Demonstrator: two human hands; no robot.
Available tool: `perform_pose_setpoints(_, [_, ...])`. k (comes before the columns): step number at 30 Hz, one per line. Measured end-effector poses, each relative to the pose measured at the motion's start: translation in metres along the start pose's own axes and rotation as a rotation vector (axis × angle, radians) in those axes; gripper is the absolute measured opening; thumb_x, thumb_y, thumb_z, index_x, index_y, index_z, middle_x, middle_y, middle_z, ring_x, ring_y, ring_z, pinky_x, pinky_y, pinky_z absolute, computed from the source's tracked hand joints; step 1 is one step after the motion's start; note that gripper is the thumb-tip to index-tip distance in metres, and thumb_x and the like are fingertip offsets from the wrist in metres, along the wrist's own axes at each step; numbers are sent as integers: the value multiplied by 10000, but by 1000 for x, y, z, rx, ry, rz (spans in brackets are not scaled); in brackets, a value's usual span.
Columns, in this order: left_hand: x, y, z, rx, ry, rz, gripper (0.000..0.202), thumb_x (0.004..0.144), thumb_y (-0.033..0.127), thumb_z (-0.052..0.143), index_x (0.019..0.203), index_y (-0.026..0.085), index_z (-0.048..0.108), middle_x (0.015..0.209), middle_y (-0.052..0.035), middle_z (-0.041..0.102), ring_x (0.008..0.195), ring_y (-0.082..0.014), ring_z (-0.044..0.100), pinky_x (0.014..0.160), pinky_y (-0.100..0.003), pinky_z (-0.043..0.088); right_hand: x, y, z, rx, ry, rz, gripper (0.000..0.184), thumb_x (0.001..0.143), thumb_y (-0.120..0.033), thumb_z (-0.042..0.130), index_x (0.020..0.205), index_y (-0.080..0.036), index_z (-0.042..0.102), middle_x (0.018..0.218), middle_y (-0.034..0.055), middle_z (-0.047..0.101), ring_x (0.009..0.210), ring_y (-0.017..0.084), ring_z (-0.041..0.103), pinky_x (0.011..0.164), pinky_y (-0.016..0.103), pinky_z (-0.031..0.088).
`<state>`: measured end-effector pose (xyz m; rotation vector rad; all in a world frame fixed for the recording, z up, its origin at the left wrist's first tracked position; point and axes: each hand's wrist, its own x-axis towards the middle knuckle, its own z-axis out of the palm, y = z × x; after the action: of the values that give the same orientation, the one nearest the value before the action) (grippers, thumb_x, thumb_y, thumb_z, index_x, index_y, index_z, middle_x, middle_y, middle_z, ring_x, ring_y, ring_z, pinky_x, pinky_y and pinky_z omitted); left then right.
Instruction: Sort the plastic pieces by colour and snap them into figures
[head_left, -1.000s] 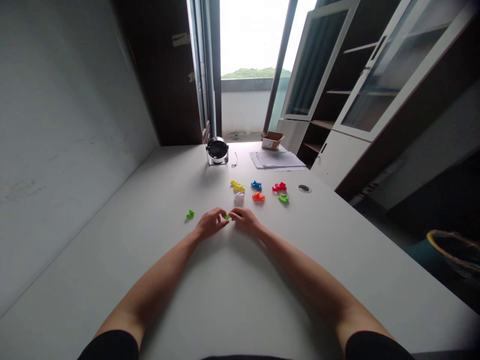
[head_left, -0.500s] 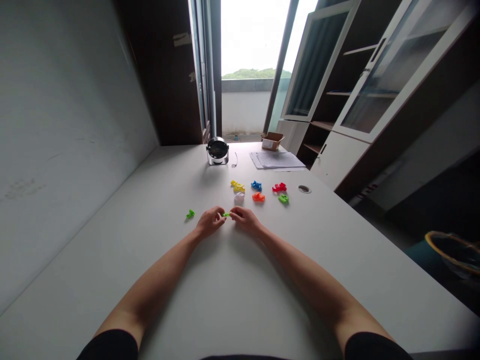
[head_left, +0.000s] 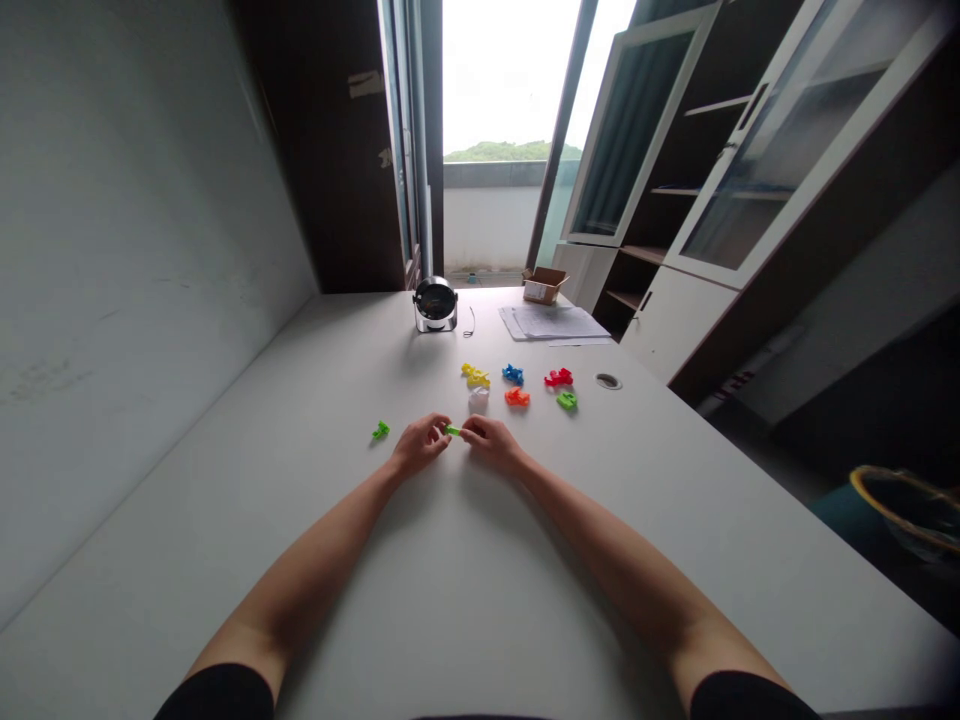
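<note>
Between the fingertips of my left hand and my right hand is a small bright green plastic piece. Both hands pinch it from opposite sides, low over the white table; its exact shape is partly hidden by the fingers. Left of my left hand lies another green piece. Beyond my right hand are small plastic pieces in groups: yellow pieces, a clear or whitish piece, blue pieces, orange pieces, red pieces and green pieces.
A round black and silver device on a stand sits at the table's far end, beside a thin dark cord. Paper sheets and an open cardboard box lie back right. A round cable hole is set into the table.
The green piece between my fingers has turned slightly and shows a little more of its face. Both hands stay in nearly the same place; the view has tipped very slightly.
</note>
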<state>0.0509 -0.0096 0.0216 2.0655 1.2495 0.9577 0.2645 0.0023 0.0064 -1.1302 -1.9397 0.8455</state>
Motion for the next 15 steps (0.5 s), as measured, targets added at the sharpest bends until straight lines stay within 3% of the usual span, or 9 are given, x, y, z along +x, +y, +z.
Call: perform_pose_setpoints(15, [1, -1, 0, 31, 4, -17, 213, 864, 276, 565, 1020, 195, 685, 766, 5, 671, 650, -118, 571, 629, -216, 437, -1, 0, 0, 8, 21, -26, 333, 899, -501, 565, 874, -177, 635, 708, -2, 594, 626, 129, 477, 588, 234, 347])
